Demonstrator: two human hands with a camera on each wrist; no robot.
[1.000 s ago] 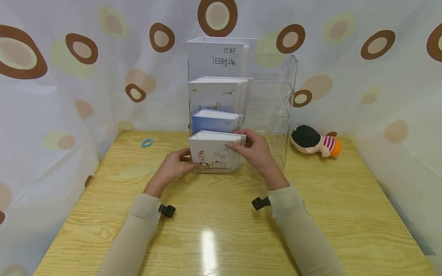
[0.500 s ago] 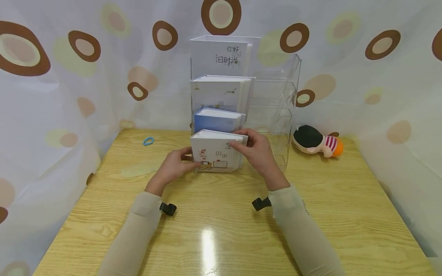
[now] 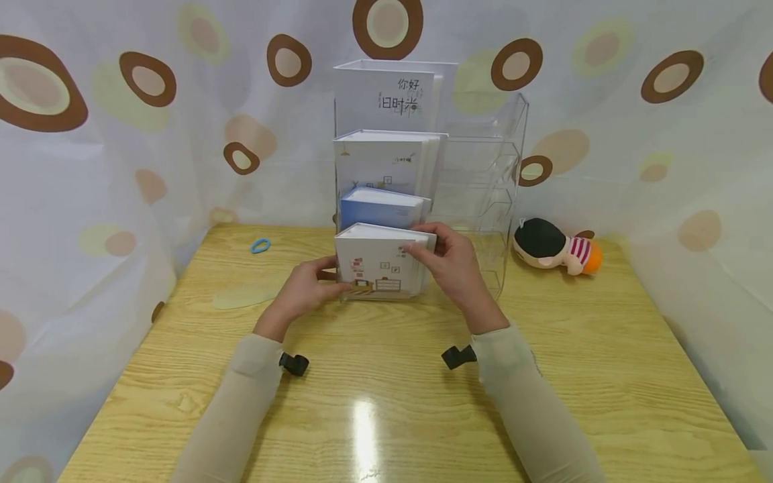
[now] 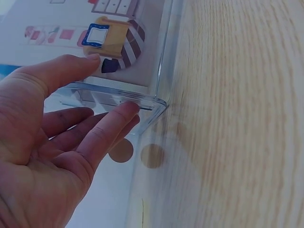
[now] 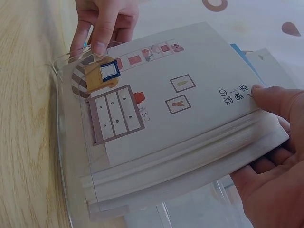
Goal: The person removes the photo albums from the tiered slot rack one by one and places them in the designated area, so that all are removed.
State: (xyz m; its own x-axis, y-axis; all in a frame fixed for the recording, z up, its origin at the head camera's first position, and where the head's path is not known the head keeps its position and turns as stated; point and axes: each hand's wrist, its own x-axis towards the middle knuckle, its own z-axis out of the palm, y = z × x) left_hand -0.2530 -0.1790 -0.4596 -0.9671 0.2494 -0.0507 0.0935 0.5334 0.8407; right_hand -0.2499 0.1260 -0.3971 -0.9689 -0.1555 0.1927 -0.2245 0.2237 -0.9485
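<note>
A small white photo album [image 3: 377,251], printed with a dresser and picture frames, stands in the lowest front pocket of a clear multi-tier rack [image 3: 512,194]. My right hand [image 3: 454,261] pinches its upper right corner, thumb on the cover and fingers behind. At the rack's lower left corner, my left hand [image 3: 304,292] holds the clear wall, thumb over the front and fingers along the side. Behind the small album, a blue album [image 3: 377,212], a white album [image 3: 374,157] and a taller white album [image 3: 368,97] stand in higher tiers.
A plush doll [image 3: 552,247] with black hair and a striped body lies right of the rack. To the left are a blue ring [image 3: 260,245] and a pale yellow comb [image 3: 241,296]. A patterned curtain [image 3: 169,168] hangs behind the wooden table [image 3: 398,389].
The view has shifted slightly. Both hands keep their places on the small white album and the rack, and the album's top edge sits marginally higher.
</note>
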